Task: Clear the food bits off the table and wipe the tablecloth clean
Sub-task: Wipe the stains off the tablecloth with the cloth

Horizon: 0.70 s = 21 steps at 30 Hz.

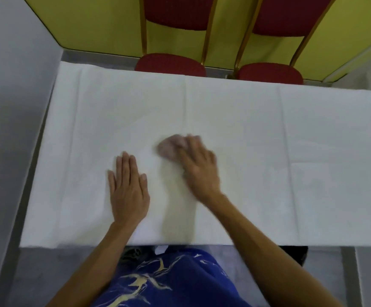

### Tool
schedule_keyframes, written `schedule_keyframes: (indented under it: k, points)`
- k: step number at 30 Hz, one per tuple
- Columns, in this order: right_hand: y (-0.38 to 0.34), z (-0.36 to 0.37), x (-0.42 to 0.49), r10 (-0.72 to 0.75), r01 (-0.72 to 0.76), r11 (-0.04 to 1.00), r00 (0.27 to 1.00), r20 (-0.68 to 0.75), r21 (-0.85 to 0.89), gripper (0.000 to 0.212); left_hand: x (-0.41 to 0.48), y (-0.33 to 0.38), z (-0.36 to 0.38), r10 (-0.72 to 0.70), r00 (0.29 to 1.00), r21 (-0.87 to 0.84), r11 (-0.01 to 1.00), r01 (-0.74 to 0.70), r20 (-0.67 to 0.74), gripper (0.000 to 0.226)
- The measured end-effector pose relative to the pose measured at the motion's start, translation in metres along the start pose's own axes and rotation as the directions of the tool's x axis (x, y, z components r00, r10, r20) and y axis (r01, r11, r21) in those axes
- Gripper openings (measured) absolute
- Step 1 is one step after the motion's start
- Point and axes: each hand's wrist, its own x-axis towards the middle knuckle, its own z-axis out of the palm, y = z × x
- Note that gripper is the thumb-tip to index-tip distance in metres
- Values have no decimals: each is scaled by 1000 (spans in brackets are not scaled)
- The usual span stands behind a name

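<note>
Near the middle of the frame the right hand (199, 167) presses down on a small pinkish rag (169, 146), fingers curled over its near edge so the rag sticks out toward the upper left of the hand; hand and rag are both smeared with blur, so it is probably a rag but could be a wad of paper. The left hand (128, 185) lies flat and empty on the white tablecloth (268, 134), fingers together and pointing up the frame, just left of the rag and not touching it. No food bits show anywhere on the cloth, which looks plain white apart from its fold creases, so the job seems to be at the wiping stage. The main risk from here is the tablecloth itself: it looks thin and loose, and a hard stroke could drag it into a wrinkle or pull it toward the near edge at the bottom of the frame if the flat hand eases its pressure. A stroke aimed toward that hand could also run the rag into its fingers. Any crumbs too small to see could be pushed off the far edge toward the 2 red chairs (171, 63) at the top of the frame.
</note>
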Motion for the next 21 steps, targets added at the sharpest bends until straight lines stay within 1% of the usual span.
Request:
schedule_keyframes:
  k: [1,2,3,5,6,7,8,9,10,11,12,13,14,15,17,18,19,20,21]
  points:
    - [32,-10,5,82,-83,996,996,-43,-23,69,-1,0,0,4,1000,7,1000,-4,2,61]
    - [60,-21,12,196,-199,979,977,-88,-34,65,-1,1,1,7,1000,9,1000,-7,2,61]
    - [85,-30,22,329,-335,942,937,-119,-26,61,-1,2,2,8,1000,12,1000,-8,-1,61]
    - [116,-43,50,569,-570,821,812,-133,35,54,1,5,3,-19,1000,10,1000,19,-12,61]
    - [120,-44,66,645,-642,764,753,-133,68,52,2,9,3,-57,998,-5,998,57,-20,60]
    - [116,-43,81,678,-673,735,724,-125,86,50,4,16,2,-107,994,-33,994,106,-28,59]
    - [104,-39,92,669,-663,743,735,-105,93,50,8,26,1,-154,987,-69,986,152,-38,59]
    - [86,-33,100,613,-606,789,787,-73,101,52,13,41,0,-184,982,-108,978,178,-50,58]
    - [63,-27,105,512,-505,856,858,-41,110,55,18,57,2,-188,980,-142,974,178,-60,58]
    - [38,-20,106,372,-368,922,928,-14,125,55,22,73,5,-169,984,-161,974,157,-62,59]
    - [14,-12,105,216,-215,968,976,3,130,53,23,86,10,-134,989,-157,980,124,-58,59]
    - [-3,-6,102,77,-78,988,997,12,130,49,21,94,16,-97,994,-131,987,90,-48,60]
    - [-12,-4,102,-22,19,992,1000,22,124,49,18,98,23,-70,997,-93,994,66,-37,60]
    - [-12,-4,104,-78,74,990,996,31,117,51,14,99,29,-59,998,-58,997,57,-37,60]
    - [9,-9,112,-138,135,989,990,37,62,60,10,96,34,-60,996,-29,998,58,-61,58]
    - [25,-13,118,-143,142,990,989,46,20,63,10,96,33,-57,996,-28,998,55,-74,58]
    - [45,-17,124,-116,118,993,991,65,-16,65,10,98,31,-49,995,-30,998,47,-84,58]
    - [67,-23,131,-50,53,998,996,78,-37,66,10,99,30,-43,995,-31,999,41,-86,57]
    - [90,-29,139,46,-43,998,997,65,-47,67,10,100,30,-40,996,-27,999,37,-86,57]
